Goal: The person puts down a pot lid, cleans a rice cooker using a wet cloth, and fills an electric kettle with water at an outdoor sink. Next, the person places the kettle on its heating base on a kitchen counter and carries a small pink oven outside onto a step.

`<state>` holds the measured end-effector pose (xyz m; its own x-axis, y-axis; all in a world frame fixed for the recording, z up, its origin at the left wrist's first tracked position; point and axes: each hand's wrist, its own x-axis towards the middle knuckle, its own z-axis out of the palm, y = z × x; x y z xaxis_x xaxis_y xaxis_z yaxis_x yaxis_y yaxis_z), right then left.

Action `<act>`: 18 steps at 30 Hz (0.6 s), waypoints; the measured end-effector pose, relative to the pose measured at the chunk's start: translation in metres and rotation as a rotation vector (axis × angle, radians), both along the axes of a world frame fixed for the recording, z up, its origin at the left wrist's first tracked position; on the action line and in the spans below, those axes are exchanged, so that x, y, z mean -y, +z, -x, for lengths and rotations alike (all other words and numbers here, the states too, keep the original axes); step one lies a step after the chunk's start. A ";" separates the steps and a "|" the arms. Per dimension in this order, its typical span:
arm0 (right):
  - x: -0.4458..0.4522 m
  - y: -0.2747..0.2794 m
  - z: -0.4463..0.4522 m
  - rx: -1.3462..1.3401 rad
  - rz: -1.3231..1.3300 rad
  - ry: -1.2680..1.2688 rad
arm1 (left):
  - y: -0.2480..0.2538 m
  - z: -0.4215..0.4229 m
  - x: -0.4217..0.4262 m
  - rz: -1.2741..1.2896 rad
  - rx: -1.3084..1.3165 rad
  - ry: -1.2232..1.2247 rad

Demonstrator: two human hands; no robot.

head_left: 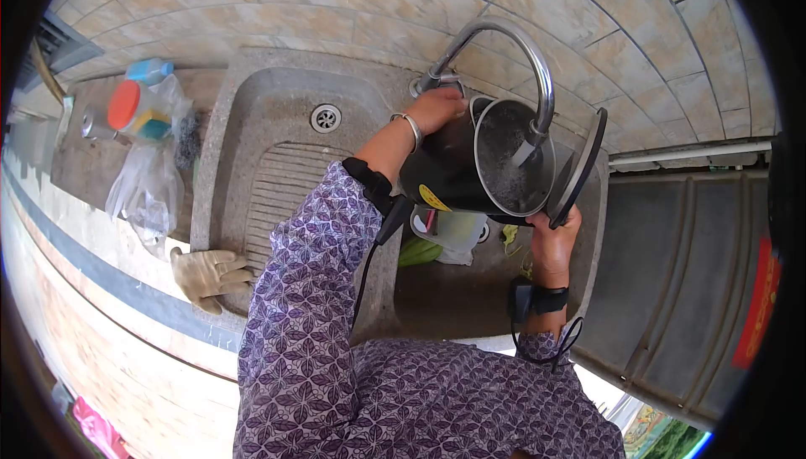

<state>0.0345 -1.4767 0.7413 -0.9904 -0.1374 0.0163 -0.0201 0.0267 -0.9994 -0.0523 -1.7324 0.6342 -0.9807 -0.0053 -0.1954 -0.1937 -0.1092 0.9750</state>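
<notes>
A dark kettle [453,165] with a yellow label is tilted over the right basin, its open mouth under the curved chrome faucet [544,81]. Water runs from the spout into it, and the water inside looks bubbly. My left hand [438,110] is at the faucet's base, beside the kettle's rear side; its fingertips are partly hidden, so what they hold is unclear. With my right hand [556,245] I grip the kettle near its rim, below the raised round lid [581,169]. The lid stands open on the right of the mouth.
Stone double sink [214,165] with a drain [326,118] at left. A beige glove [208,279] lies on its front edge. Green vegetables [418,251] and a pale container [457,231] sit in the right basin. A red-lidded jar [126,106] and plastic bags [151,190] stand left.
</notes>
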 end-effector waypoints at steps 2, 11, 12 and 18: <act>-0.003 -0.002 0.001 -0.010 0.004 0.026 | -0.023 0.019 -0.007 0.125 -0.060 -0.063; 0.012 0.013 -0.007 0.022 0.052 -0.056 | -0.043 0.042 -0.004 0.068 0.096 -0.266; 0.012 0.014 -0.007 0.023 0.050 -0.064 | -0.045 0.041 -0.003 -0.001 0.096 -0.276; 0.006 0.007 -0.008 -0.016 0.025 -0.069 | -0.012 0.024 0.003 -0.300 0.156 -0.324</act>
<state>0.0425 -1.4831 0.7481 -0.9971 -0.0679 0.0353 -0.0356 0.0033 -0.9994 -0.0764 -1.7350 0.6222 -0.8810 0.3759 -0.2871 -0.4064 -0.2910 0.8661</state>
